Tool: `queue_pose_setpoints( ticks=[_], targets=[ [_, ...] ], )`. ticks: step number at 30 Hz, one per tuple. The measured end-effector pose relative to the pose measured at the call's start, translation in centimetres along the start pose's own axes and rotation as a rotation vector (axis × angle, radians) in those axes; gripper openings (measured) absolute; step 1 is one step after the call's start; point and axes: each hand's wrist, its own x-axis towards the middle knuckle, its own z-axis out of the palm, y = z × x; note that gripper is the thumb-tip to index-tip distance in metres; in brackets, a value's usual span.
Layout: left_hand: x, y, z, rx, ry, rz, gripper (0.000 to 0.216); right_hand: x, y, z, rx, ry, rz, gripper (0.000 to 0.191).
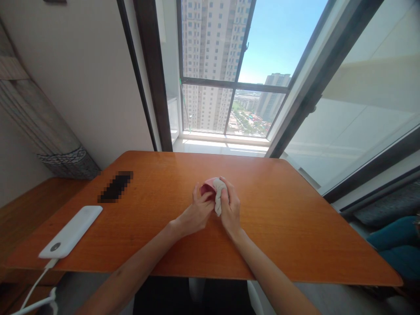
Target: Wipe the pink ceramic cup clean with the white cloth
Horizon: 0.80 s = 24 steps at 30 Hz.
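Pink-and-cream cloth bundle (215,192) sits pinched between both grips: left hand (197,214) holds its pink side, right hand (230,208) wraps the cream, low over the wooden surface (295,227).

A small cloth bundle (217,193) sits crumpled and bunched up, not spread flat, with a rounded pink part on its left side and a cream-white fold that hangs down on its right. It is held just above the orange wooden surface (295,218), near the middle and a little toward the far edge. The left hand (196,215) pinches the pink side, and the right hand (230,209) closes its grip over the cream fold from above.
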Motion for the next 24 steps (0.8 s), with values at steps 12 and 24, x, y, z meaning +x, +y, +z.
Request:
queue_pose_setpoints(
  ticks=[12,24],
  targets=[
    [1.8,0.2,2.0,-0.326,0.134,-0.181,0.039,0.2,2.1,3.1,0.443,0.300,0.408,0.054],
    [-0.7,-4.3,0.1,0.166,-0.165,0.208,0.042,1.9,4.0,0.6,0.245,-0.051,0.392,0.054]
  ],
)
